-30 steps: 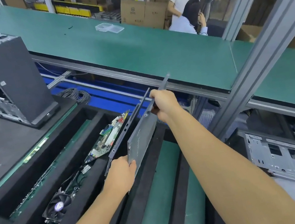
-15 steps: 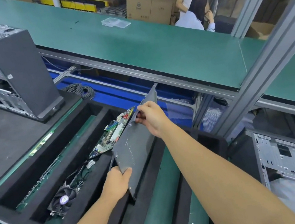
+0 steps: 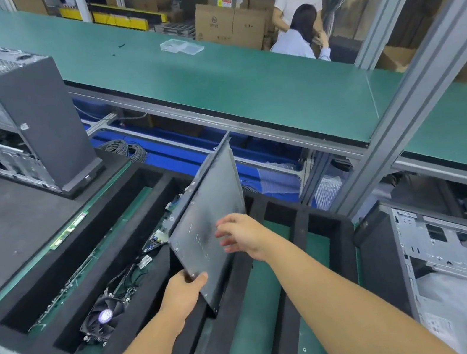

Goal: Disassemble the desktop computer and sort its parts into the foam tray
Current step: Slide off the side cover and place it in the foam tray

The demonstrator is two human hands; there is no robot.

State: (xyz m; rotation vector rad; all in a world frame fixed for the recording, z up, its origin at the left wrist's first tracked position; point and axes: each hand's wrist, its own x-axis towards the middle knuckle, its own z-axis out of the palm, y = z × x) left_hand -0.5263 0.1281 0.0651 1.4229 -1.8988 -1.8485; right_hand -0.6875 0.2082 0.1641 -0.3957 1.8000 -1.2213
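Note:
A grey metal side panel (image 3: 207, 212) stands tilted on edge over a slot of the black foam tray (image 3: 55, 270). My left hand (image 3: 184, 294) grips the panel's lower near corner. My right hand (image 3: 240, 233) rests against the panel's flat face with fingers spread, not clasping it. The slot to the left holds a cooling fan (image 3: 102, 317) and a green motherboard (image 3: 158, 236), partly hidden by the panel. The far left slot holds thin green boards (image 3: 70, 229). The opened desktop tower (image 3: 13, 122) stands on the grey mat at far left.
Another stripped metal chassis (image 3: 458, 255) lies at right. A slanted aluminium post (image 3: 417, 94) rises just right of the tray. Behind it runs a green conveyor bench (image 3: 240, 82) with a clear plastic box (image 3: 181, 47). Two people stand beyond it.
The panel has turned from edge-on to face-on and dropped lower toward the tray slot. My right hand left the top edge and now lies flat against the face.

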